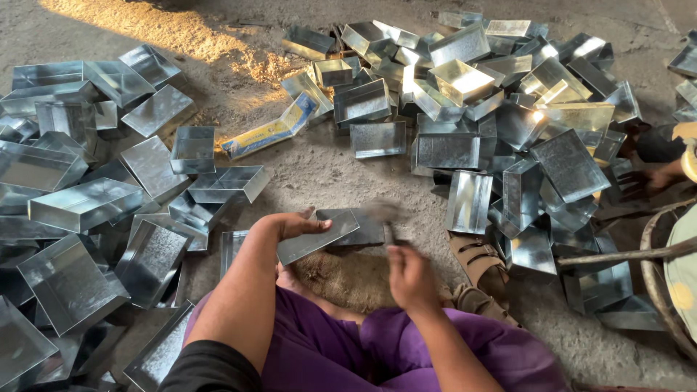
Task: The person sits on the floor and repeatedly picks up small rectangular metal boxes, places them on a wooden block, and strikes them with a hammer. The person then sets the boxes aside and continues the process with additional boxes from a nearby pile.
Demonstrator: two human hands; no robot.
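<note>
Head view looks down on a dusty concrete floor (305, 170) where I sit with my legs, in purple cloth (341, 348), folded under me. Largest of all is the heap of galvanized sheet-metal trays (508, 109) along the far and right edges of the floor, tumbled at every angle. A second pile of the same trays (80, 210) lies along the left edge, several of them stacked flat, within reach of my left arm. Between the heaps a long blue and yellow carton (270, 132) lies alone on the floor. Another person's hand (642, 178) shows at the right edge, next to a curved metal rim (657, 279).

Directly before my knees sits the tray I am working on (330, 232), tipped on its side over a patch of brown sacking (341, 279), probably to cushion it. My left hand (294, 225) clasps its upper wall, steadying it. My right hand (408, 272) is clenched round the handle of a hammer (385, 216), its head blurred just above the tray's right end.
</note>
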